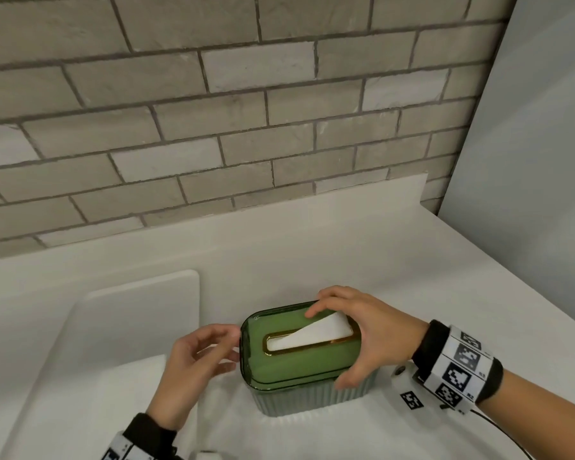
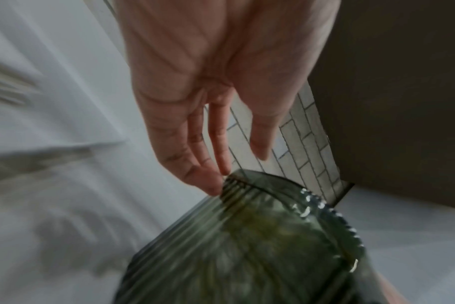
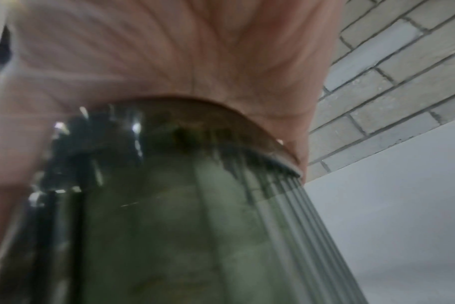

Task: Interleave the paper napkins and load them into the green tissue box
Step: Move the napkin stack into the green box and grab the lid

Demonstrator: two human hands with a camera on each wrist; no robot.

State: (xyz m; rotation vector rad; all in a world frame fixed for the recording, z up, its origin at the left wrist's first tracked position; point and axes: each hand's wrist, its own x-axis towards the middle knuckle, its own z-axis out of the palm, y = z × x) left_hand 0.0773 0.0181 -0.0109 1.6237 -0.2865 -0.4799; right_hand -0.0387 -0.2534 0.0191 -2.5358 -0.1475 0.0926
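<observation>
The green tissue box (image 1: 299,365) stands on the white counter (image 1: 412,277) with its lid on. A white napkin (image 1: 322,332) sticks up at a slant through the gold-rimmed slot. My right hand (image 1: 372,333) grips the box's right end, fingers over the far edge and thumb on the near edge. My left hand (image 1: 226,350) is at the left end with relaxed fingers. In the left wrist view its fingertips (image 2: 213,187) touch the ribbed box (image 2: 247,246) at the rim. The right wrist view shows my palm (image 3: 169,51) pressed over the box (image 3: 169,226), blurred.
A white rectangular board (image 1: 140,313) lies left of the box on the counter. A grey brick-tile wall (image 1: 213,111) runs behind, and a pale panel (image 1: 528,161) closes off the right side.
</observation>
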